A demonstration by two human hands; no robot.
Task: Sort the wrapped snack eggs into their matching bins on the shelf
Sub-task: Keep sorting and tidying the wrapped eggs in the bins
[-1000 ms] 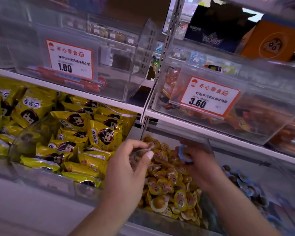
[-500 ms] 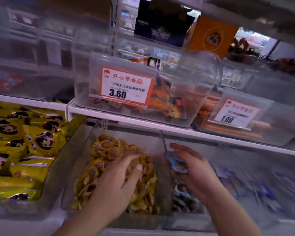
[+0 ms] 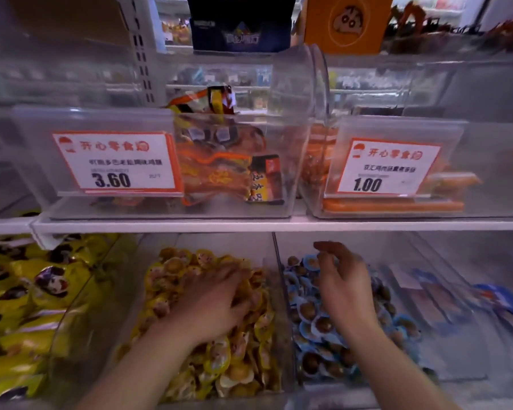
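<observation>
Yellow-wrapped snack eggs fill the middle clear bin on the lower shelf. My left hand lies palm down on that pile, fingers spread among the packets. To the right of a clear divider, blue-wrapped eggs fill the neighbouring bin. My right hand hovers over the back of the blue pile with loosely curved fingers. Its fingertips are close to a blue packet, and I see nothing between thumb and fingers.
Yellow cartoon-face snack bags fill the bin on the left. Flat blue packets lie at the right. The white shelf edge runs just above my hands, carrying clear bins with price tags 3.60 and 1.00.
My view swung right. The left hand let go of its packet and dropped flat onto the yellow pile. The right hand carried a blue egg over the divider into the blue bin and loosened.
</observation>
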